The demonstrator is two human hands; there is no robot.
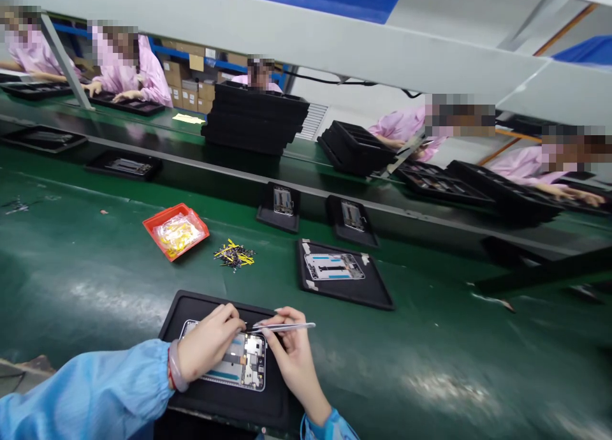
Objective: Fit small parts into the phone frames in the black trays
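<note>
An opened phone chassis (253,363), with a circuit board and blue strips showing, lies on a black foam tray (191,305) in front of me. My right hand (291,341) pinches a pair of silver tweezers (296,326), their tips pointing left over the phone's upper edge. Close to those tips, the curled fingers of my left hand (210,341) are pressed together at the same edge. Whatever they may hold is too small or hidden. My left hand and wrist cover part of the phone.
Beyond the tray are a red bin (201,233) of small yellow parts and a loose parts pile (234,255). Another phone chassis (335,267) lies on a black tray to the right. Trays with phones line a conveyor (229,178); co-workers in pink sit behind it.
</note>
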